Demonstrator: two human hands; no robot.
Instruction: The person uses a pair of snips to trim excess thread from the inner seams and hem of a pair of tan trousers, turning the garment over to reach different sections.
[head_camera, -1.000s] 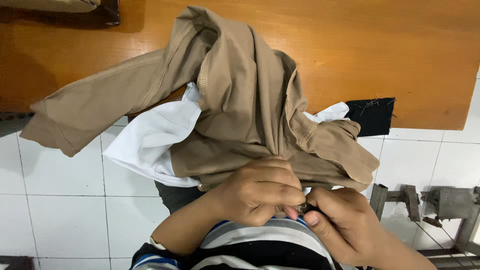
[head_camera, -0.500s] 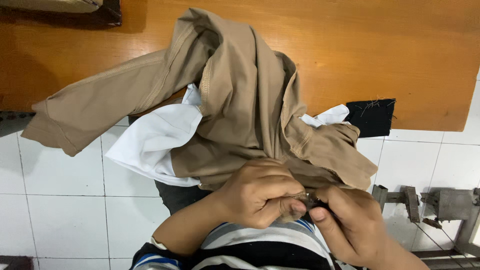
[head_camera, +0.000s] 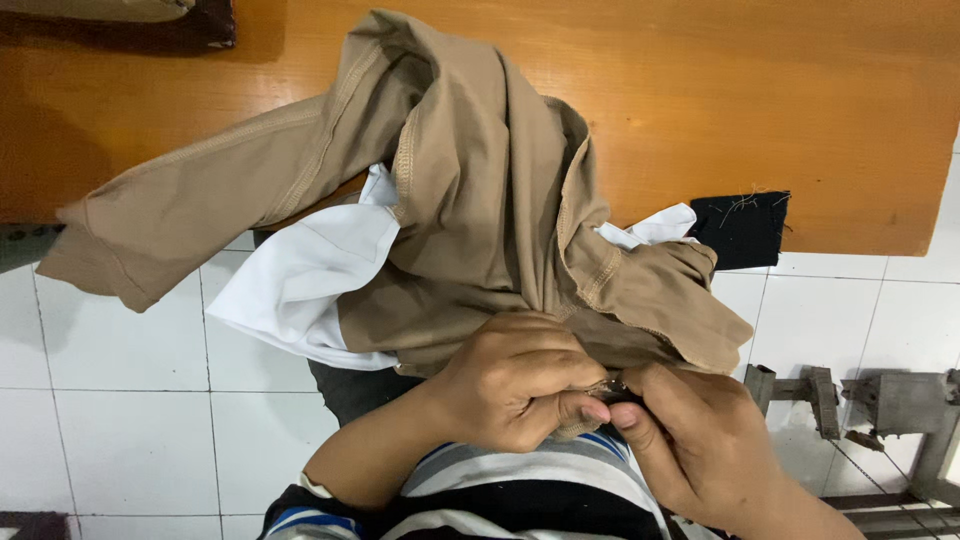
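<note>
Over the last second I see my right hand (head_camera: 705, 450) close in toward the left hand (head_camera: 520, 385); the two now meet at about 6 o'clock in the view, where a second ago a small gap and a bit of pink fingertip showed between them. Both sets of fingers are closed, pinching the same lower edge of the tan garment (head_camera: 480, 200), with a small dark, perhaps metal, piece just visible between the thumbs; I cannot tell what it is. I judge this as the grip tightening on one spot of the hem or waistband for fine work, not a shift of the cloth, since the garment itself has barely moved. It hangs from the tabletop (head_camera: 800, 100) edge down to my lap, one leg or sleeve stretched out toward 9 o'clock, its white lining (head_camera: 300, 280) spilling at 8 o'clock. A black fabric scrap (head_camera: 745, 230) with loose threads lies on the tabletop edge at 3 o'clock, well apart from the hands. A grey metal frame (head_camera: 890, 410) stands at 4 o'clock over the white tiled floor (head_camera: 120, 400). The bunched folds above my knuckles hide most of the seam.
</note>
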